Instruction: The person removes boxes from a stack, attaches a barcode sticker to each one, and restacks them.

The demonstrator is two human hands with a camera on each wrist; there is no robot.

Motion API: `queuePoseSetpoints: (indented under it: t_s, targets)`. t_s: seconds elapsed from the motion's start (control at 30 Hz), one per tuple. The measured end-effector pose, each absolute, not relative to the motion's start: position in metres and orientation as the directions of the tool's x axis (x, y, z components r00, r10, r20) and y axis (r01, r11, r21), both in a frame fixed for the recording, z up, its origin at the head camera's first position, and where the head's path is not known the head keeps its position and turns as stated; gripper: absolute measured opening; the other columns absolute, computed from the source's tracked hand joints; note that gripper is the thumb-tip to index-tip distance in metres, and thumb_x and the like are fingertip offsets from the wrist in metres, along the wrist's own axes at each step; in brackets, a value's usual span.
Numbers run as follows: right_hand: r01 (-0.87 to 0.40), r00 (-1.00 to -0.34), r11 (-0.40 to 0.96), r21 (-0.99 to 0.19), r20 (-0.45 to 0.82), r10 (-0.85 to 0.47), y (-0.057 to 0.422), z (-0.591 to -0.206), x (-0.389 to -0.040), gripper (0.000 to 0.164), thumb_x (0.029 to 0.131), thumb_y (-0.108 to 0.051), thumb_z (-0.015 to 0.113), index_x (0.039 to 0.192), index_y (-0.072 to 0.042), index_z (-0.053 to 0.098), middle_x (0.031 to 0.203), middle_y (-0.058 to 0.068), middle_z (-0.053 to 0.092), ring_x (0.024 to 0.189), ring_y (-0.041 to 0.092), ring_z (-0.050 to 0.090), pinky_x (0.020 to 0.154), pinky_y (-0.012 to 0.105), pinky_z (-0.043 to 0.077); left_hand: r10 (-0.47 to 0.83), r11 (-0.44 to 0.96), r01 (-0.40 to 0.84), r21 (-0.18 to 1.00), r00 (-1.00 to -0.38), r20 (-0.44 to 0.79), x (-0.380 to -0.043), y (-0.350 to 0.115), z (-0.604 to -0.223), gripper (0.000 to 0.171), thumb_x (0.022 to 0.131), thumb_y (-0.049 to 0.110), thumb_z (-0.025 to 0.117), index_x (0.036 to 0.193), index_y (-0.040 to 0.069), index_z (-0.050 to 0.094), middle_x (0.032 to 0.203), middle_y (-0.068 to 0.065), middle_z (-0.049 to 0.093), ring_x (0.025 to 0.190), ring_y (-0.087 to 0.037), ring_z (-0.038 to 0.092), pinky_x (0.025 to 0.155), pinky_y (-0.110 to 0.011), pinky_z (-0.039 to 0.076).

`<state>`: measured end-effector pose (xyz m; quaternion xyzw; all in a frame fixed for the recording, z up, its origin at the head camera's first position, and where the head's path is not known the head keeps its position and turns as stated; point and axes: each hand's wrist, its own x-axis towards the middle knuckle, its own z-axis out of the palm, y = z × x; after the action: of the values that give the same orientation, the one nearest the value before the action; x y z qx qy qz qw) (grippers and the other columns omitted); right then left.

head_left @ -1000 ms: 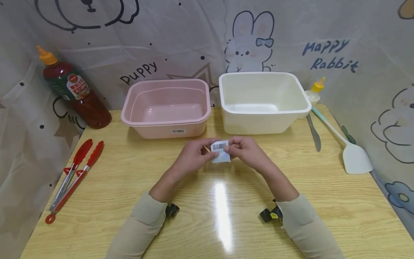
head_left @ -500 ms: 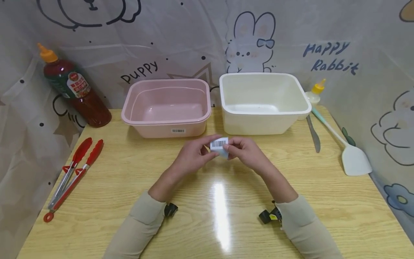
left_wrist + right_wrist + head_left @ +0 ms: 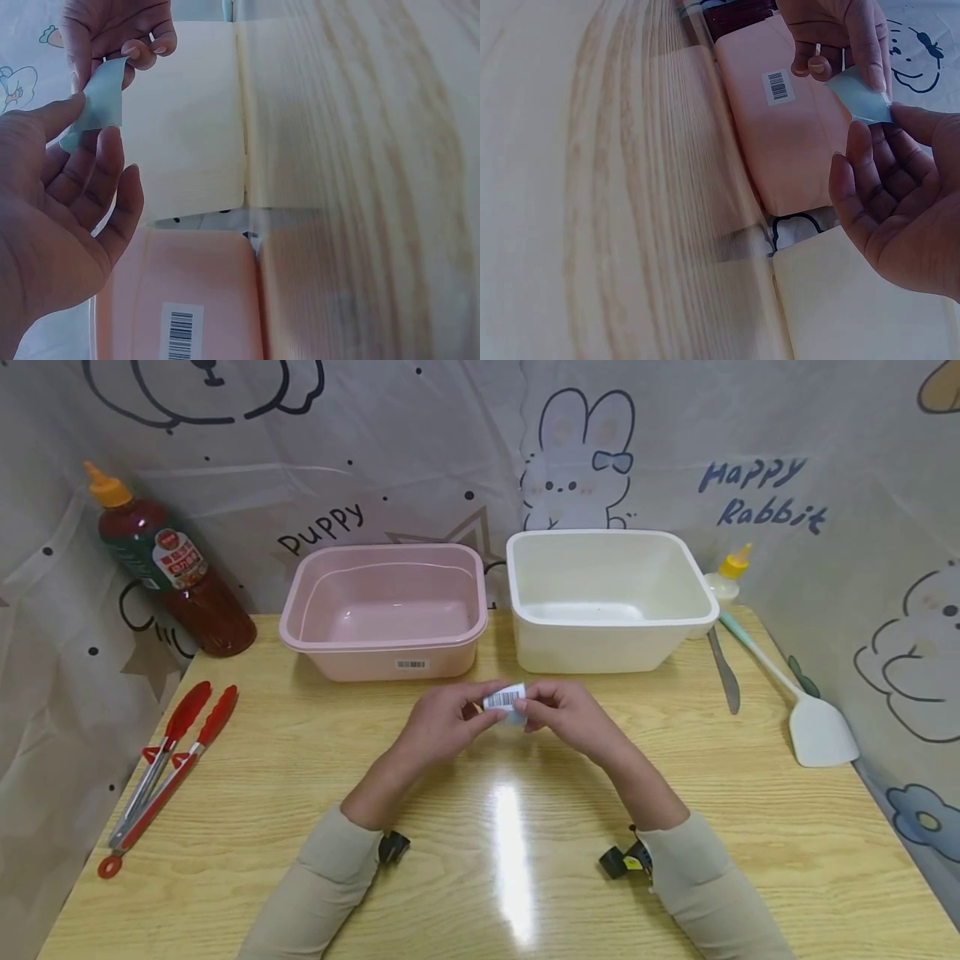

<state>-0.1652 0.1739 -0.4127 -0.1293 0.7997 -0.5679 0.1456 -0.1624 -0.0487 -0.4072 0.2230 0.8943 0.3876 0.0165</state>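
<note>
Between both hands, above the table in front of the tubs, is a small barcode label [image 3: 505, 697], white with a printed code on one face. Its other face shows pale blue in the left wrist view, where the label [image 3: 103, 97] looks bent. My left hand [image 3: 442, 721] pinches its left side between thumb and fingers. The right hand [image 3: 572, 717] pinches the opposite side, thumb over the printed face. Seen from the right wrist, the label [image 3: 861, 94] curves between the two sets of fingertips. A pink tub [image 3: 386, 660] and a cream tub [image 3: 592, 647] stand just beyond.
Red-tipped tongs [image 3: 161, 777] lie at the left, and a large sauce bottle [image 3: 180, 577] leans at the back left. To the right are a white spatula [image 3: 821, 731], a knife [image 3: 725, 677] and a small yellow-capped bottle [image 3: 726, 581]. A printed cloth hangs behind.
The label's lower part, hanging flat and long a second ago, now looks shorter and bent, and the label is more tilted. Both hands keep their pinch and have hardly moved.
</note>
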Motion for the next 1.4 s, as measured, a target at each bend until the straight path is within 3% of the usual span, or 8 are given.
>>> queuePoseSetpoints:
  t_s: [0.2,0.4,0.67,0.97,1.17,1.4]
  targets:
    - [-0.036,-0.923,0.332,-0.942,-0.096,-0.373,0.1743,-0.4113,-0.1650,0.021,0.101,-0.021,0.063,0.103,-0.001,0.072,0.102,0.012,0.072,0.082,0.021,0.068,0.088,0.051,0.059,0.423,0.625,0.435,0.648,-0.886,0.187,-0.1633,-0.0499,-0.4086,0.037,0.095,0.039,0.070,0.129,0.023,0.072,0.078,0.007,0.069,0.068,-0.007,0.056,0.058,-0.024,0.044]
    - [-0.041,-0.925,0.364,-0.930,-0.102,-0.365,0.1769,-0.4106,-0.1651,0.026,0.102,-0.028,0.061,0.104,-0.005,0.073,0.105,0.010,0.072,0.087,0.021,0.069,0.087,0.041,0.059,0.436,0.642,0.476,0.601,-0.871,0.224,-0.1635,-0.0497,-0.4094,0.034,0.095,0.040,0.070,0.126,0.024,0.074,0.079,0.007,0.071,0.068,-0.005,0.059,0.058,-0.023,0.045]
    - [-0.053,-0.928,0.382,-0.923,-0.096,-0.360,0.1793,-0.4116,-0.1653,0.028,0.102,-0.032,0.061,0.104,-0.006,0.073,0.100,0.011,0.073,0.086,0.022,0.070,0.087,0.054,0.057,0.440,0.635,0.473,0.610,-0.871,0.218,-0.1617,-0.0493,-0.4121,0.027,0.098,0.042,0.065,0.114,0.025,0.078,0.076,0.010,0.066,0.068,-0.006,0.056,0.058,-0.023,0.044]
    - [-0.098,-0.934,0.357,-0.929,-0.038,-0.355,0.1772,-0.4122,-0.1652,0.039,0.099,-0.024,0.068,0.133,-0.007,0.061,0.107,0.016,0.070,0.085,0.031,0.071,0.082,0.053,0.060,0.447,0.649,0.481,0.590,-0.868,0.216,-0.1634,-0.0493,-0.4140,0.027,0.102,0.041,0.059,0.104,0.022,0.079,0.068,0.013,0.062,0.060,-0.005,0.049,0.055,-0.024,0.038]
    - [-0.146,-0.907,0.343,-0.928,-0.013,-0.420,0.1785,-0.4118,-0.1647,0.023,0.100,-0.021,0.066,0.116,-0.007,0.074,0.111,0.011,0.074,0.088,0.022,0.069,0.086,0.051,0.059,0.454,0.645,0.502,0.577,-0.858,0.239,-0.1643,-0.0497,-0.4151,0.033,0.102,0.040,0.060,0.079,0.020,0.074,0.058,0.012,0.052,0.054,-0.006,0.044,0.053,-0.024,0.034]
    - [-0.158,-0.910,0.368,-0.916,-0.010,-0.415,0.1792,-0.4127,-0.1647,0.022,0.101,-0.026,0.065,0.107,-0.009,0.078,0.103,0.008,0.077,0.088,0.019,0.069,0.084,0.042,0.059,0.466,0.629,0.522,0.576,-0.846,0.259,-0.1641,-0.0493,-0.4141,0.033,0.100,0.039,0.063,0.073,0.021,0.070,0.055,0.013,0.047,0.052,-0.004,0.041,0.051,-0.021,0.031]
